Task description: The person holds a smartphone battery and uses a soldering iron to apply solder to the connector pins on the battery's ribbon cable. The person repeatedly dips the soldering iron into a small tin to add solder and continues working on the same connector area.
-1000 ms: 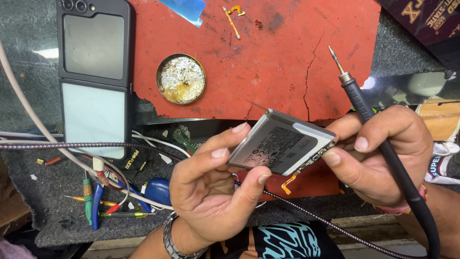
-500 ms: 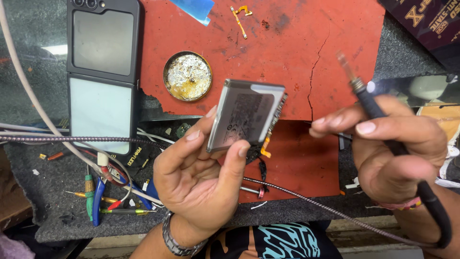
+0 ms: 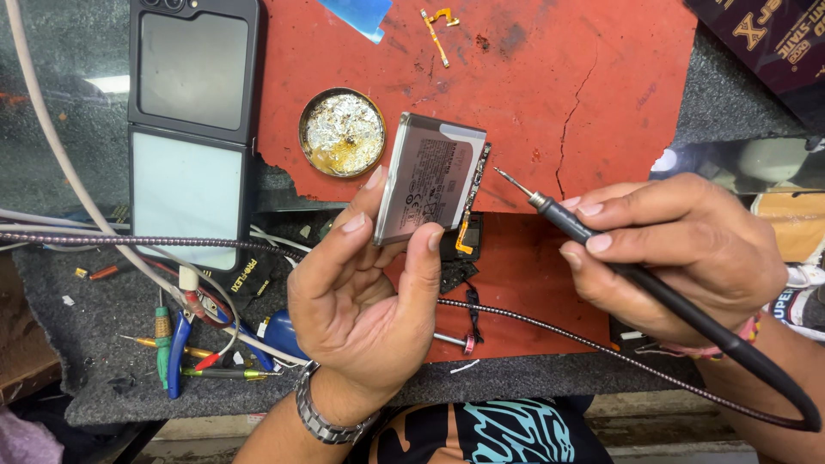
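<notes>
The red mat [image 3: 601, 86] covers the bench from twelve to three o'clock; a folding phone [image 3: 191, 129] lies opened out at ten. The left hand [image 3: 365, 296] — fingers curled, thumb up — pinches a silver battery [image 3: 430, 179] at centre, tilted upright (its small orange ribbon hangs at the lower edge). The right hand [image 3: 679, 253], at three o'clock, is closed around a black soldering iron [image 3: 601, 249], tip just beside the battery's right edge. A round tin [image 3: 342, 131] sits at eleven.
</notes>
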The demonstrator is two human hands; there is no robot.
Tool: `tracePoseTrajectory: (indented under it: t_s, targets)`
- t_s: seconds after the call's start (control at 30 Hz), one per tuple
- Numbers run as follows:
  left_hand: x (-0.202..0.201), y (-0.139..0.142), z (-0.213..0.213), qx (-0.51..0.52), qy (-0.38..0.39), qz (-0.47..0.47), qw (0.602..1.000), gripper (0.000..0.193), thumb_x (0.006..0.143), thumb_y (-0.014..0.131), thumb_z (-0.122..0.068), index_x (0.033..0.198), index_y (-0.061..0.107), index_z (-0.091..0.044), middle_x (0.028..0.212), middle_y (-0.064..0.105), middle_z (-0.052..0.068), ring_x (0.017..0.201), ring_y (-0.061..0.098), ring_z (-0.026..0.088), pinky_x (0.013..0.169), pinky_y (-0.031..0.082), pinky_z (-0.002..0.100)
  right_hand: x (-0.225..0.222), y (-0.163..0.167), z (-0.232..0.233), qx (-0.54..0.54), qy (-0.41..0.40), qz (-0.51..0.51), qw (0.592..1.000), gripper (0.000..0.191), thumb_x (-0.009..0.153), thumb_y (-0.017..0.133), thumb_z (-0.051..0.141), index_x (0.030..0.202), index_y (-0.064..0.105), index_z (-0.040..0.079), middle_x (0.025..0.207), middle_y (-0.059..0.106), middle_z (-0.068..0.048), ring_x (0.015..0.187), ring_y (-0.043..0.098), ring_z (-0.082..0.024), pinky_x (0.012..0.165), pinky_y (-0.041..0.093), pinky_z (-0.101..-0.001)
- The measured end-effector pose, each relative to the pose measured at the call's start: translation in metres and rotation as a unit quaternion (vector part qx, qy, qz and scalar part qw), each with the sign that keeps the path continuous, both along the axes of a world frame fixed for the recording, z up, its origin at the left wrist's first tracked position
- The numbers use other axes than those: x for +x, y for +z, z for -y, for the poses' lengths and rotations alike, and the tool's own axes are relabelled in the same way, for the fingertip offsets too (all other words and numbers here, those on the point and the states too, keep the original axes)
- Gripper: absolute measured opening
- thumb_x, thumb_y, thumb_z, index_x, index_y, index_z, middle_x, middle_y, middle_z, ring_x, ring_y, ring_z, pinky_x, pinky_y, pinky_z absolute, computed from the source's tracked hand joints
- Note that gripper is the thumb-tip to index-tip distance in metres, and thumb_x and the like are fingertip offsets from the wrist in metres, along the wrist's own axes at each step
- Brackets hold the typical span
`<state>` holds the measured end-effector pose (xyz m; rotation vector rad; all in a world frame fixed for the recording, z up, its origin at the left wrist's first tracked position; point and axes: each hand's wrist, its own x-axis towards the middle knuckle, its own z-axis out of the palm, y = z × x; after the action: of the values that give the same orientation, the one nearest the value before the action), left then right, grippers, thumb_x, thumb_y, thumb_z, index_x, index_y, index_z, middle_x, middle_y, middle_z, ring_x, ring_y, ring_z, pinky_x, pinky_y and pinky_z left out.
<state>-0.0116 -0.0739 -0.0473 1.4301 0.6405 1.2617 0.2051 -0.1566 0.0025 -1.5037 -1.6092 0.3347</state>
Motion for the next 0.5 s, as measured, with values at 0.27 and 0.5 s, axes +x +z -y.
tracePoseTrajectory:
  t_s: [0.27,0.5]
  targets:
    - [-0.0006,0.0011,0.0003,0.019,0.0,-0.044,0.999,0.054,0.105,0.069,0.014,0.149,0.043,-0.005,0.152,0.049,0.03,0.132,0.065,0.028,0.109,0.062,0.036,-0.0013,0.0015,-0.0066,0.007,0.059,-0.007,0.998,0.029,0.076,0.084,-0.006,0.099,0.068,0.002,0.105,0.067,-0.018,0.101,0.073,-0.027,0.087,0.065,-0.0329]
    - [-0.0009,0.0051,-0.0043,0.092,0.012,-0.116,0.989,0.058,0.104,0.075,0.01,0.15,0.043,-0.006,0.147,0.054,0.03,0.124,0.071,0.024,0.099,0.063,0.031,-0.0044,0.0029,-0.0072,-0.003,0.048,0.005,0.999,0.028,0.077,0.085,-0.006,0.099,0.069,0.004,0.106,0.068,-0.016,0.102,0.073,-0.026,0.09,0.064,-0.0336]
